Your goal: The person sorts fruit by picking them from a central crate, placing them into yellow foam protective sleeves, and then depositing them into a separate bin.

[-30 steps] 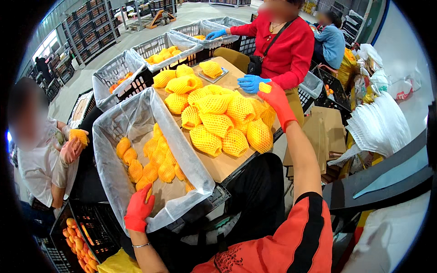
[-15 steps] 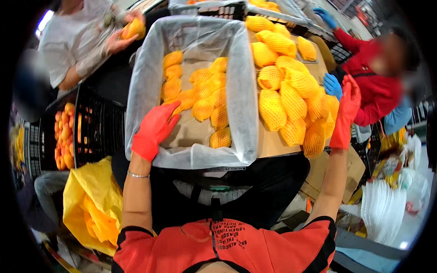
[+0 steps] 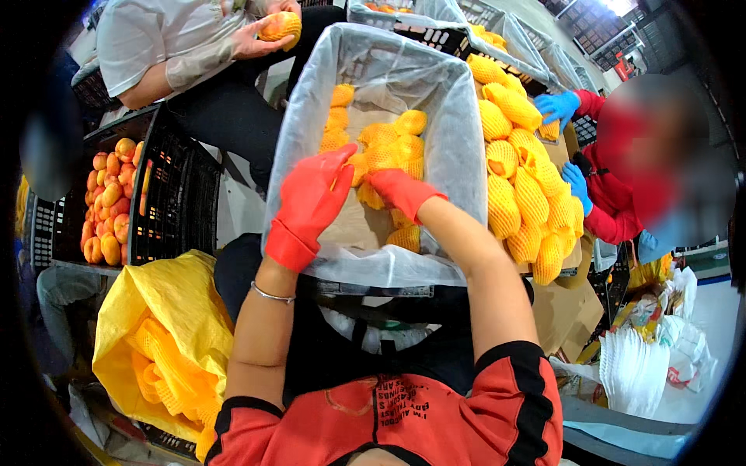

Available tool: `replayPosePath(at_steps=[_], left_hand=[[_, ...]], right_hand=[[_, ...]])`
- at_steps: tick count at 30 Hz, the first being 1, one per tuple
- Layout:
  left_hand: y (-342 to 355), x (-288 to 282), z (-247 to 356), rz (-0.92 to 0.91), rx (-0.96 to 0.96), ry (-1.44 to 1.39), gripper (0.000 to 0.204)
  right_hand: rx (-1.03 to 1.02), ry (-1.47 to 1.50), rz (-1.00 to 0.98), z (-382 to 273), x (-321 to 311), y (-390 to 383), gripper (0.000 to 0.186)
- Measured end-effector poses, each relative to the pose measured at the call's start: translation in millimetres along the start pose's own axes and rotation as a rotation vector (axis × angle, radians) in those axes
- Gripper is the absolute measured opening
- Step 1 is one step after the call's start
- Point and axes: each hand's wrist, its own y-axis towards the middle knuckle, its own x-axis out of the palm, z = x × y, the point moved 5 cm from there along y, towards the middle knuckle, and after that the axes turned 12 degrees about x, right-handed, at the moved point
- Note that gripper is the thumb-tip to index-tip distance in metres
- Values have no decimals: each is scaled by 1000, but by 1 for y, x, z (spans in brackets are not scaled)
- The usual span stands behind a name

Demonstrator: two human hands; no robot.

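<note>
My left hand (image 3: 309,203), in a red glove, reaches into the plastic-lined crate (image 3: 289,159), its fingers closed at a yellow netted fruit (image 3: 357,166). My right hand (image 3: 402,191), also red-gloved, is beside it among other netted fruits (image 3: 398,147), with curled fingers; what they grip is partly hidden. Brown cardboard (image 3: 353,221) shows on the crate's bottom. To the crate's right lies a heap of yellow foam-net wrapped items (image 3: 522,186) on a cardboard-topped surface.
A crate of peaches (image 3: 110,202) and a yellow sack of nets (image 3: 159,334) stand left. A person in white (image 3: 148,54) holds a netted peach (image 3: 278,28); another person's blue gloves (image 3: 557,107) rest by the heap. White foam sheets (image 3: 637,365) lie right; lined crates (image 3: 404,12) behind.
My right hand has moved left from the heap into the crate, beside my left hand, which has moved forward. The view has tilted down and shifted.
</note>
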Motion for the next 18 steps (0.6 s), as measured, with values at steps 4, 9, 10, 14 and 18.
replayPosePath(at_steps=[4,9,10,14,18], left_hand=[[-13,-17,-15,57,-131,-196,30],[-29,-24,-21,-65,-153,-114,32],[-24,-22,-16,-72,-156,-132,32],[-17,-21,-8,31,-132,-146,31],[-16,-25,-10,167,-125,-188,30]], right_hand=[[-682,-1178,354,-12,36,8,44],[-300,-636,-51,-29,77,-1,35],[-296,-419,-170,-22,79,-6,35],[-258,284,-507,-9,76,-9,39],[64,551,-320,-3,54,-20,46]])
